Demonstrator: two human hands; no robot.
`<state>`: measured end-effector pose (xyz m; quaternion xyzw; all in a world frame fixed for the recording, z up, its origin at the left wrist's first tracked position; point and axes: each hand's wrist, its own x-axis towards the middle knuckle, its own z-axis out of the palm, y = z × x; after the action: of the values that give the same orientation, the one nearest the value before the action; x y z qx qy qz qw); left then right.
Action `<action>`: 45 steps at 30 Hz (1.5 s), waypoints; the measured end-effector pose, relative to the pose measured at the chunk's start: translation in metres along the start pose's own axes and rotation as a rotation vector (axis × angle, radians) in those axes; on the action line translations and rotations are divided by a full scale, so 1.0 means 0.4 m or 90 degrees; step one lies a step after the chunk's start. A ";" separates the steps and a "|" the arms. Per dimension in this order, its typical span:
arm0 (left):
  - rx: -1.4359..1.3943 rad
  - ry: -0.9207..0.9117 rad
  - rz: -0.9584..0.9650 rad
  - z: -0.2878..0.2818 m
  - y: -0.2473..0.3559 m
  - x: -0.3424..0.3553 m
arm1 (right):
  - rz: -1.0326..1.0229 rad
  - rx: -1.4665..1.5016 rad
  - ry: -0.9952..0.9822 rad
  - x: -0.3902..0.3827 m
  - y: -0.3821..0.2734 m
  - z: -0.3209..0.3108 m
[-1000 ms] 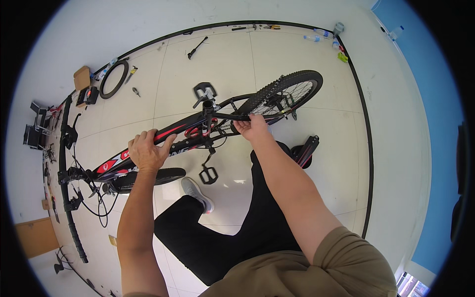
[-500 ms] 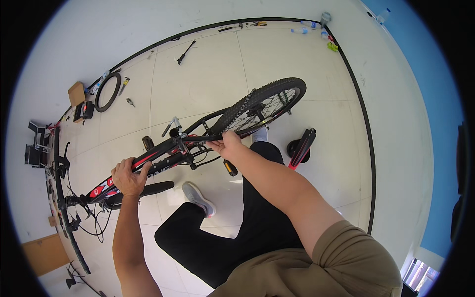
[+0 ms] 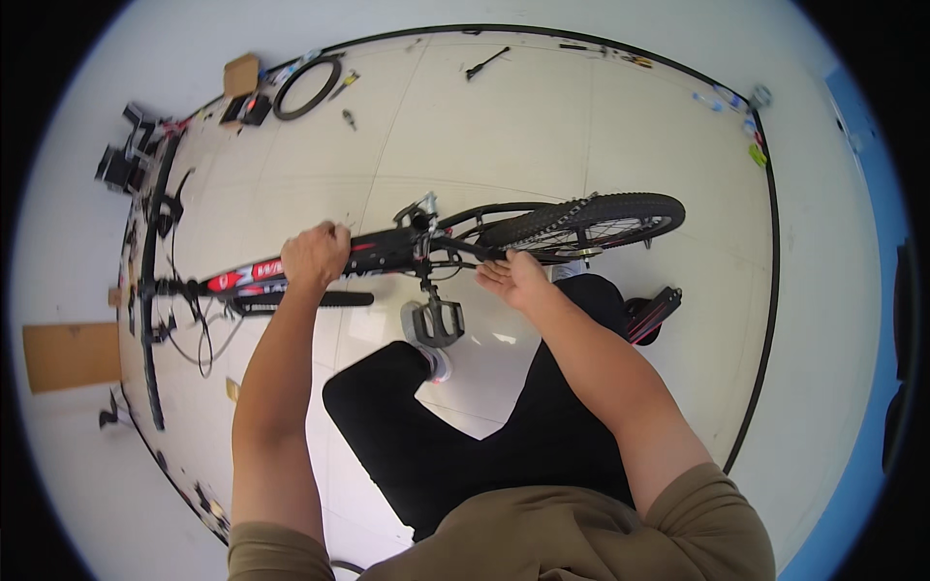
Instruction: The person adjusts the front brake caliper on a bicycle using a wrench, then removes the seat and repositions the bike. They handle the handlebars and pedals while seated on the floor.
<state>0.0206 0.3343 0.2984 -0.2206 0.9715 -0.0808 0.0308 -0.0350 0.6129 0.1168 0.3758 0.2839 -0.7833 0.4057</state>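
Observation:
A black, red and white bicycle (image 3: 392, 250) spans the view in front of me, handlebar (image 3: 148, 281) at the left and rear wheel (image 3: 620, 208) at the right. My left hand (image 3: 315, 254) is closed over the frame's top tube. Close to the rear wheel, my right hand (image 3: 518, 279) grips a thin rear frame tube, its lower fingers partly extended below it. No saddle shows on the frame. A black pedal (image 3: 439, 322) hangs on the near side, between my hands and above my shoe.
A black and red long object (image 3: 659, 315) lies beside my right knee. Further off are a loose tyre (image 3: 307, 87), a cardboard box (image 3: 241, 75), a black stand-like piece (image 3: 487, 63), and bottles (image 3: 717, 100) by the wall. A brown board (image 3: 73, 356) is at the left.
The view has turned, so the bicycle lies more level across it. My left hand has slid along the top tube towards the rear. The near pedal has swung round into fuller view.

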 end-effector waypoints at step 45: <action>0.009 0.052 -0.019 0.022 -0.002 -0.020 | -0.316 -0.542 -0.023 -0.141 0.107 0.011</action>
<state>0.0290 0.3357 0.2901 -0.2313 0.9680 -0.0967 -0.0086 0.0215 0.6116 0.1597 0.0840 0.6523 -0.6774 0.3295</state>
